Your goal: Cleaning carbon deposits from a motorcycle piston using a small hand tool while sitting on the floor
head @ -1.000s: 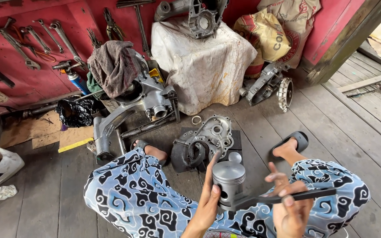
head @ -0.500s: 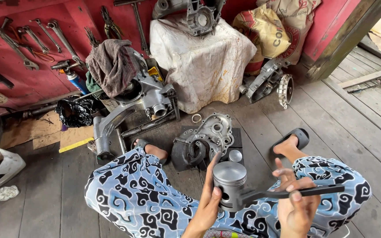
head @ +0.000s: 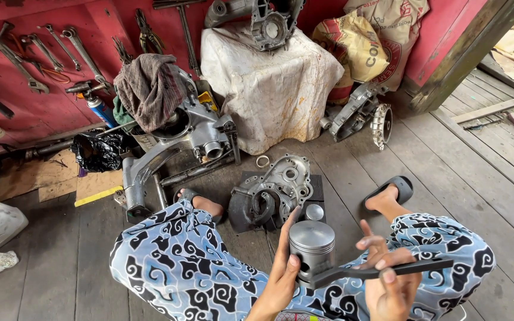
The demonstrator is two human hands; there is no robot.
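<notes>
The left hand (head: 281, 274) cups the side of a silver piston (head: 312, 245), thumb pressed against its skirt and the long fingers (head: 287, 229) standing up along its wall, so the piston is held upright between the knees with its flat crown facing up. The right hand (head: 388, 279) is closed round the handle of a dark flat tool (head: 376, 272), fingers curled over it and thumb on top; the tool runs level from the right knee to the piston's lower edge, where its head appears to hook round the skirt, though the contact itself is hard to make out. Both hands hover over the lap, which is clad in blue-and-white patterned trousers (head: 179, 261). Just beyond the piston, on the plank floor (head: 435, 154), lies a grey engine casing (head: 272, 190) with a small round metal cap (head: 314, 211) beside it. Further out stands an engine block with a swing arm (head: 179, 142), a rag (head: 150, 86) draped on it. Behind is a white cloth-covered stand (head: 269, 83) against the red wall (head: 43, 35), where spanners (head: 78, 50) hang.
</notes>
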